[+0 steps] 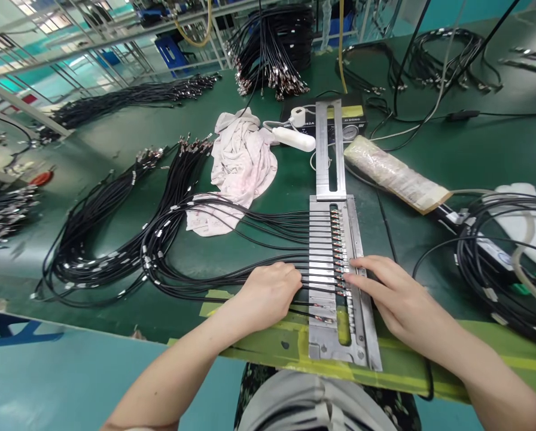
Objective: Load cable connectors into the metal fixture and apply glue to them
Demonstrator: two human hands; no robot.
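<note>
A long metal fixture lies on the green table near its front edge. Several black cables run from the left into its slots, their copper-tipped ends lined up in a row. My left hand rests curled over the cables just left of the fixture, fingers pressed down on them. My right hand lies on the fixture's right side, fingers stretched toward the cable ends, fingertips touching the row.
Bundles of black cables fan out on the left, with more at the back and right. A crumpled white cloth, a white handheld tool, a wrapped paper package and white gloves lie nearby.
</note>
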